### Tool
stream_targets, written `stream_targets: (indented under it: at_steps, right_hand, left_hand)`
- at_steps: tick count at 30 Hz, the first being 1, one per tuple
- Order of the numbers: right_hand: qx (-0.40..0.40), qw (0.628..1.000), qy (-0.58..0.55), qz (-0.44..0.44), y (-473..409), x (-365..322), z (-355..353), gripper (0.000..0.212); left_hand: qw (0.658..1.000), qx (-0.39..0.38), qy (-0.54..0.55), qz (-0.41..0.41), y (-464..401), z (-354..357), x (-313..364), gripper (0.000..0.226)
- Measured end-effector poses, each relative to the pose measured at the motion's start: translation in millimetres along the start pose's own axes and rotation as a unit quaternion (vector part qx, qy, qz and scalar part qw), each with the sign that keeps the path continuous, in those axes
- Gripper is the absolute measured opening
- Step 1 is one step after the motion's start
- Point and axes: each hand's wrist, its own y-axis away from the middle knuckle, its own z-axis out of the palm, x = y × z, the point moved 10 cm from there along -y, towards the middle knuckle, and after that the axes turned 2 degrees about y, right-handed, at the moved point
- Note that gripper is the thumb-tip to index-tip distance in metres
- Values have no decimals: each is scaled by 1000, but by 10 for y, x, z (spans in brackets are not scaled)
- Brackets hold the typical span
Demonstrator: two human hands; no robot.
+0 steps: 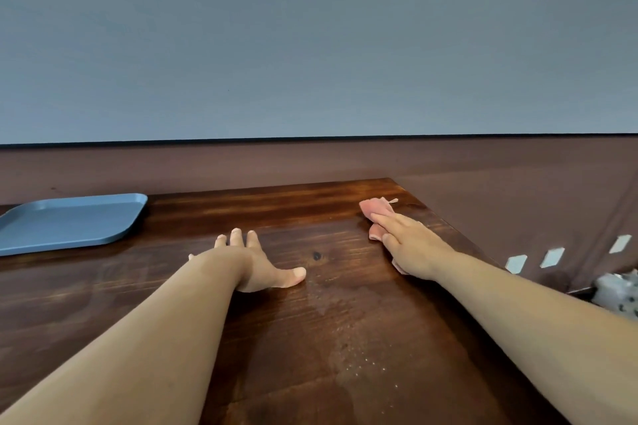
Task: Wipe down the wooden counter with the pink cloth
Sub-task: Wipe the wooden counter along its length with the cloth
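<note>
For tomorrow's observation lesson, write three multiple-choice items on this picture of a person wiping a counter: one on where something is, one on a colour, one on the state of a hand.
1. Where does the flat rectangular plastic tray sit on the dark brown wooden counter?
A. Far left
B. Far right corner
C. Under the right hand

2. What colour is that tray?
A. Red
B. Blue
C. Green

3. What is the left hand doing?
A. Gripping the tray
B. Holding the cloth
C. Resting flat on the wood, fingers spread

Answers:
1. A, since the tray lies at the left edge of the view, apart from both hands.
2. B, as its whole surface is plain blue.
3. C, because its palm lies on bare wood and holds nothing, while the right hand presses the small crumpled pink cloth down with straight fingers near the far right corner.
</note>
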Motion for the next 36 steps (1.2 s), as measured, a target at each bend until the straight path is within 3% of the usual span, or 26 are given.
stream_targets:
  at_steps: [2,7,9,13,19,24,26,29,31,36]
  right_hand:
    - [5,1000,3,10,15,-65,-8,53]
    - [-32,989,-38,-141,408,-209,58,56]
    - [-24,994,-31,-104,292,44,-12,55]
    - [17,997,44,58,31,412,-108,57]
    - [-18,996,0,-87,346,305,-46,58]
    - [34,996,17,81,134,692,-196,51]
    - [20,997,18,75,226,626,-162,50]
    - [-3,1000,17,-20,505,560,-58,45]
    - [-4,999,17,-35,551,613,-101,46]
    - [30,997,-21,62,324,751,-190,52]
  left_hand:
    - [1000,3,4,2,7,4,0,162]
    - [1000,-1,11,7,18,-12,11,168]
    - [1000,-2,9,10,42,-16,18,161]
    - [1000,9,5,10,64,-17,13,156]
    - [1000,12,15,7,73,-31,20,160]
    - [998,42,37,-8,178,-43,-4,135]
    - [997,63,37,-12,245,-61,4,129]
    - [996,83,43,-9,305,-63,15,123]
    - [995,89,47,-7,339,-65,30,119]
    - [991,118,47,-38,472,-98,98,105]
